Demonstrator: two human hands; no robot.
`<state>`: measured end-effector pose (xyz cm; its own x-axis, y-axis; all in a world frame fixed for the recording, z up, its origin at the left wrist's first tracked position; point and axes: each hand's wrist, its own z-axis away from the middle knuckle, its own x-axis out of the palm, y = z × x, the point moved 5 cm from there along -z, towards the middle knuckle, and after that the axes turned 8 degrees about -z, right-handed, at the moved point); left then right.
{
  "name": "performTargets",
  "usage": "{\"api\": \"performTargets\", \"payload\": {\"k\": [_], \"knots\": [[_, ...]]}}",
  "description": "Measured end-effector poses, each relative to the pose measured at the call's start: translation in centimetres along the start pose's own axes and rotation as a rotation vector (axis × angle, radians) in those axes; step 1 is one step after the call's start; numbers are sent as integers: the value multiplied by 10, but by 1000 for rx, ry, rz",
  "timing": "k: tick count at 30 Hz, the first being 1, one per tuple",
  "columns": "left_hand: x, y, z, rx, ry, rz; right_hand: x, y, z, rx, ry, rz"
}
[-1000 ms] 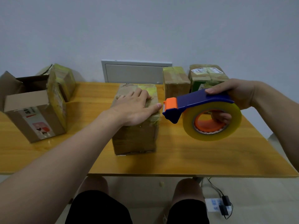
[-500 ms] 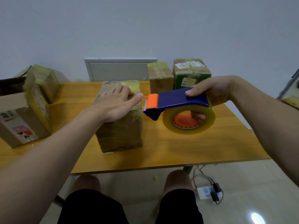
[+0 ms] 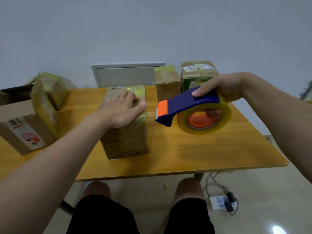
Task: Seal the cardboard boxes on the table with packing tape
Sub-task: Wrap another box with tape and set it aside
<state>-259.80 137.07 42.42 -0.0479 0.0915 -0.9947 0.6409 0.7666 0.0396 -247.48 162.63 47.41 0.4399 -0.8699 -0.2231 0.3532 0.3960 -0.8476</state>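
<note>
My left hand (image 3: 123, 110) lies flat, fingers straight, pressing on top of the tape-wrapped brown cardboard box (image 3: 125, 141) standing mid-way across the yellow wooden table (image 3: 202, 152). My right hand (image 3: 219, 88) grips the blue tape dispenser with orange cutter end (image 3: 187, 103), thumb on its top and fingers curled through the core of the clear yellowish tape roll (image 3: 204, 123). I hold it in the air just right of the box, cutter pointing at it.

The green-sided taped box (image 3: 189, 81) at the back shows "78"; its white top label is too small to read. The open brown box (image 3: 25, 130) on the left carries a label with red marks I cannot read.
</note>
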Motion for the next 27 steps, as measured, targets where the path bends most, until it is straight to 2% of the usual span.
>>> {"api": "performTargets", "payload": {"k": [5,11,15,22,27], "knots": [[1,0,-1,1,13,-6,18,-33,-5,63,40,194],[3,0,-3,6,23,-18,43,-70,-16,177,73,292],[5,-1,-4,15,32,-12,53,-91,-24,272,157,363],[5,2,-6,20,28,-31,67,-110,-26,458,255,413],[4,3,-8,31,12,-14,78,-111,-19,472,280,423]]}}
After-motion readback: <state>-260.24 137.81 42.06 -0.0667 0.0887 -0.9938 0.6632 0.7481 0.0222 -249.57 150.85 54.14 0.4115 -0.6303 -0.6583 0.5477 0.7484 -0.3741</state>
